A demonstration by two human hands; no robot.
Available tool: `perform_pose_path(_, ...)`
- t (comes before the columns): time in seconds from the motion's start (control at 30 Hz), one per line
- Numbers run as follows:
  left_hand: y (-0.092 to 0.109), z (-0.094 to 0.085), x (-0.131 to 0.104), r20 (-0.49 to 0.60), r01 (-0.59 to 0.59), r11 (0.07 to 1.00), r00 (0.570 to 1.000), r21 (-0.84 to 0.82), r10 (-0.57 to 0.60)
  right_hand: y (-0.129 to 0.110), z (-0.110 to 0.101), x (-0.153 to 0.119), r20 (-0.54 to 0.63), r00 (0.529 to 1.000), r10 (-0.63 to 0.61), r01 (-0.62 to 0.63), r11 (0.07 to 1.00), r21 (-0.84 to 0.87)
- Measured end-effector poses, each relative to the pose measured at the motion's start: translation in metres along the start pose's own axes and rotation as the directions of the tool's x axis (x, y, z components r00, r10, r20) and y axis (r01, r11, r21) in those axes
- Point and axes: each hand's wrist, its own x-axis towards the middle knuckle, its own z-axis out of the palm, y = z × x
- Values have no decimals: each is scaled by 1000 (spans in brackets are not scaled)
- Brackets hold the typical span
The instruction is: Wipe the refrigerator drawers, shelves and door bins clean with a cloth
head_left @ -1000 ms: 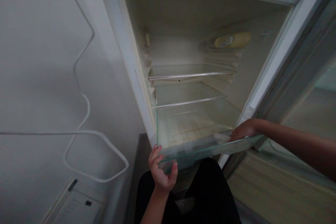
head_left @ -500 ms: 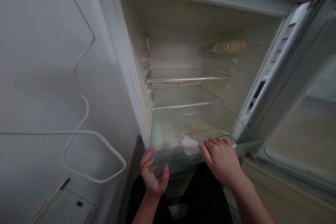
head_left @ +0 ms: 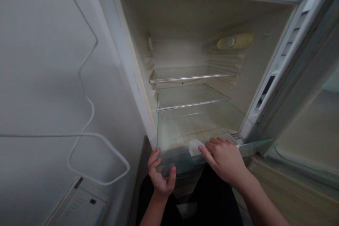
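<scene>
A clear glass shelf point(head_left: 176, 156) sticks out from the open fridge over my lap. My left hand point(head_left: 162, 176) grips the shelf's left front corner, with the thumb below and the fingers bent round the edge. Near the front edge, my right hand point(head_left: 225, 159) presses a white tissue point(head_left: 194, 147) against the glass. Part of the tissue is hidden under the palm and fingers.
Two glass shelves with shiny front trims, an upper one point(head_left: 193, 77) and a lower one point(head_left: 194, 104), sit inside the fridge. A yellowish lamp cover point(head_left: 235, 41) is on the right inner wall. The fridge door point(head_left: 299, 88) stands open at right; a white cable point(head_left: 106, 144) hangs at left.
The view has shifted slightly, so the fridge and shelf appear a little further right. Both hands keep nearly the same places on the glass.
</scene>
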Motion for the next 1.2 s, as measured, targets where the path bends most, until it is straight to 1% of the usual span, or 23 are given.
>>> perform_pose_path(0.17, -1, -1, -1, 16, 17, 1000, 1000, 18, -17, 0, 1, 1, 5, 1000, -15, 15, 1000, 11)
perform_pose_path(0.37, -1, 0, 0, -4, 11, 999, 1000, 30, -11, 0, 0, 0, -5, 1000, -5, 5, 1000, 8)
perform_pose_path(0.7, 0, 0, -1, 0, 25, 999, 1000, 28, -25, 1, 1, -1, 1, 1000, -1, 1, 1000, 4)
perform_pose_path(0.97, 1, 0, 0, 9, -3, 1000, 1000, 15, 2, 1, 1, -1, -9, 1000, -6, 6, 1000, 8)
perform_pose_path(1.2, 0, -1, -1, 14, 12, 999, 1000, 49, -12, 1, 1, -1, -12, 1000, -4, 4, 1000, 3)
